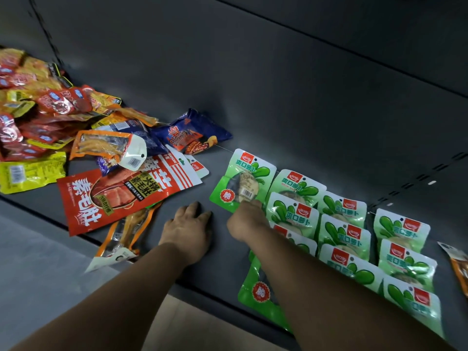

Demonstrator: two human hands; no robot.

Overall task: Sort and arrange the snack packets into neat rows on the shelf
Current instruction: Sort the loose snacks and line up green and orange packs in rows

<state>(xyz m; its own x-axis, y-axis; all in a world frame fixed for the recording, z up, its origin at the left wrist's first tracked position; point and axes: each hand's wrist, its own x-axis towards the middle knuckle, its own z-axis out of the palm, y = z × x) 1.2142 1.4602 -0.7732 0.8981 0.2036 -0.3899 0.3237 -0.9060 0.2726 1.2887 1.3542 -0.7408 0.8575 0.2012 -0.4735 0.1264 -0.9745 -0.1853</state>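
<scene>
My right hand (pixel 247 219) pinches the lower edge of a green packet (pixel 241 181) at the far end of the green rows (pixel 354 231) on the shelf (pixel 304 110), while my left hand (pixel 188 228) rests flat, fingers relaxed, beside the unsorted pile (pixel 76 138).

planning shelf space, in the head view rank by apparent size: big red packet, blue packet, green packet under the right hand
1. big red packet, clearly largest
2. blue packet and green packet look alike; the blue lies farther back, so unsure.

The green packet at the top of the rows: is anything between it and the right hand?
No. The right hand already touches the green packet at its near edge, with nothing visible between them. The left hand rests on bare shelf beside it.
</scene>
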